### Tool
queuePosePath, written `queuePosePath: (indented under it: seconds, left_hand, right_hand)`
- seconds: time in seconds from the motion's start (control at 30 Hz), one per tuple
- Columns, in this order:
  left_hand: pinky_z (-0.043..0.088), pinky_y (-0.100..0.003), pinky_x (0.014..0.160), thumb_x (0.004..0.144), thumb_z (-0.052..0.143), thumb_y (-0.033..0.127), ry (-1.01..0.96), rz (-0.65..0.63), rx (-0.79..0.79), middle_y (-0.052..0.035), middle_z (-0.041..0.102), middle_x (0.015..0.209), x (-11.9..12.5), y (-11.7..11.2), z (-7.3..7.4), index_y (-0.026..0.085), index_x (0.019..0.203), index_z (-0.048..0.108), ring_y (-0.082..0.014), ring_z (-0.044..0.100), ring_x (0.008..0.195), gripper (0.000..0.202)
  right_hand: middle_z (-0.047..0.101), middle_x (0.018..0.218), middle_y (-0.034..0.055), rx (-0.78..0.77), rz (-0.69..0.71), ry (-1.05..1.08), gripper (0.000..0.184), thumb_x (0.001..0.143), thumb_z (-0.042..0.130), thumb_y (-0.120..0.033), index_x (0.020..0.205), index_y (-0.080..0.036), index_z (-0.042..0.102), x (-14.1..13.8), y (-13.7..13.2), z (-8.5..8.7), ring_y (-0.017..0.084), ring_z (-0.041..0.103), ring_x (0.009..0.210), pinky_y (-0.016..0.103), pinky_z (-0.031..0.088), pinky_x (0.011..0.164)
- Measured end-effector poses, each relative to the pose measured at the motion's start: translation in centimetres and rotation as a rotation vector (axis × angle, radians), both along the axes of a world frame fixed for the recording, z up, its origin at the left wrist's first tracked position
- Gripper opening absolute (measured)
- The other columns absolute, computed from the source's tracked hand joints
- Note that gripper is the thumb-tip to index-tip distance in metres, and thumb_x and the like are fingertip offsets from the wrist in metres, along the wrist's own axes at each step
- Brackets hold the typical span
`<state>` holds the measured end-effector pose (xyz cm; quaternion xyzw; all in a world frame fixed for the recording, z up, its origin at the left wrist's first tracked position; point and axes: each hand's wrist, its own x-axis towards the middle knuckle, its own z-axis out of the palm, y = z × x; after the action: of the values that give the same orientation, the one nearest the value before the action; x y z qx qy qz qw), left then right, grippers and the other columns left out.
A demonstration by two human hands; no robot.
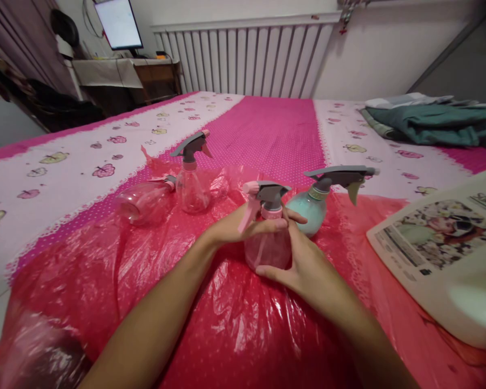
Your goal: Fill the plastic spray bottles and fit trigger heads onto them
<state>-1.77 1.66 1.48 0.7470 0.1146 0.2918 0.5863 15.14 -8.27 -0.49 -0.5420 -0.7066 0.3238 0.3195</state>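
A pink spray bottle [267, 246] with a grey trigger head stands on a red plastic sheet [210, 324]. My left hand [235, 227] grips its neck just below the head, fingers wrapped round it. My right hand [302, 262] clasps the bottle's body from the right side. Right behind it stands a mint-green spray bottle [310, 208] with a grey head. Further left, a clear pink spray bottle [191, 186] stands upright, and another clear pink bottle [146, 202] lies on its side next to it.
The sheet lies on a bed with a pink and white floral cover [267, 129]. A newspaper [441, 243] rests at the right. Folded green and grey bedding [429, 121] sits at the far right. A white radiator [247, 54], a desk and monitor [119, 24] stand behind.
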Motion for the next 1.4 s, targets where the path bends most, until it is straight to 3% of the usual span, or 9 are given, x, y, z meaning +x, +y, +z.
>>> queuePosePath:
  seconds: [0.23,0.33,0.53,0.73,0.83,0.93,1.13,1.27,1.4]
  left_hand:
    - [0.045,-0.050,0.119,0.102,0.064,0.049,-0.292,0.206,-0.082,-0.0078,0.080,0.105,0.2,0.5,-0.6,0.022,0.098,0.067,-0.0299,0.068,0.131,0.028]
    - [0.051,-0.048,0.111,0.098,0.067,0.055,-0.315,0.293,-0.133,-0.0075,0.079,0.097,0.3,0.3,-0.6,0.020,0.094,0.066,-0.0305,0.073,0.120,0.035]
    - [0.056,-0.037,0.091,0.091,0.076,0.051,-0.236,0.484,-0.033,-0.0065,0.076,0.089,0.9,-0.1,-0.4,0.018,0.089,0.069,-0.0237,0.075,0.093,0.034]
    - [0.055,-0.031,0.081,0.095,0.066,0.057,-0.436,0.673,-0.162,-0.0020,0.073,0.080,0.4,0.9,-0.6,0.021,0.084,0.065,-0.0189,0.071,0.079,0.037]
    - [0.055,-0.032,0.083,0.089,0.076,0.053,-0.277,0.633,-0.014,-0.0021,0.072,0.082,0.4,0.3,-0.1,0.020,0.089,0.065,-0.0191,0.069,0.081,0.035]
    - [0.054,-0.033,0.078,0.088,0.079,0.053,-0.181,0.518,0.000,-0.0028,0.070,0.083,0.7,-0.2,0.0,0.019,0.086,0.064,-0.0187,0.068,0.079,0.037]
    - [0.053,-0.033,0.088,0.096,0.068,0.053,-0.398,0.581,-0.111,-0.0024,0.073,0.083,0.2,0.6,-0.6,0.021,0.086,0.069,-0.0193,0.071,0.085,0.034]
    - [0.056,-0.033,0.086,0.089,0.078,0.053,-0.390,0.432,-0.200,-0.0024,0.071,0.082,0.2,0.6,-0.6,0.020,0.087,0.066,-0.0200,0.071,0.085,0.035]
    - [0.058,-0.032,0.084,0.086,0.078,0.061,-0.553,0.399,-0.322,0.0004,0.066,0.078,0.3,0.5,-0.4,0.021,0.082,0.060,-0.0187,0.071,0.081,0.043]
  right_hand:
    - [0.044,0.156,0.0168,0.110,-0.087,0.043,0.085,0.085,0.079,-0.040,0.158,-0.025,0.037,-0.3,-0.1,0.2,0.040,0.047,0.146,0.060,0.052,0.112]
    - [0.046,0.155,0.0139,0.127,-0.056,0.065,0.085,0.088,0.077,-0.039,0.161,-0.030,0.033,-0.6,-0.1,0.1,0.036,0.048,0.147,0.056,0.051,0.114]
    - [0.047,0.151,0.0160,0.117,-0.091,0.057,0.076,0.093,0.067,-0.040,0.160,-0.025,0.034,-0.5,-0.1,-0.1,0.034,0.057,0.138,0.056,0.053,0.112]
    - [0.049,0.152,0.0133,0.184,-0.109,0.061,0.071,0.094,0.067,-0.040,0.157,-0.027,0.038,-0.7,-0.3,0.5,0.033,0.054,0.141,0.057,0.049,0.116]
    - [0.051,0.150,0.0146,0.139,-0.089,0.071,0.066,0.095,0.064,-0.038,0.155,-0.025,0.040,-0.7,-0.2,0.0,0.034,0.058,0.136,0.060,0.050,0.113]
    - [0.054,0.147,0.0163,0.117,-0.102,0.092,0.064,0.094,0.064,-0.038,0.153,-0.022,0.042,-0.4,0.0,-0.4,0.036,0.059,0.132,0.061,0.051,0.110]
    - [0.065,0.128,0.0106,0.186,-0.187,0.098,0.055,0.088,0.073,-0.036,0.139,-0.023,0.057,-0.4,0.2,1.0,0.026,0.067,0.099,0.052,0.057,0.096]
    - [0.070,0.112,0.0069,0.133,-0.220,0.117,0.057,0.079,0.081,-0.035,0.132,-0.024,0.061,-0.5,-0.1,1.9,0.018,0.061,0.074,0.043,0.058,0.082]
    - [0.070,0.102,0.0045,0.210,-0.248,0.180,0.047,0.079,0.082,-0.040,0.120,-0.024,0.066,-0.2,-0.3,2.4,0.018,0.061,0.072,0.039,0.056,0.077]
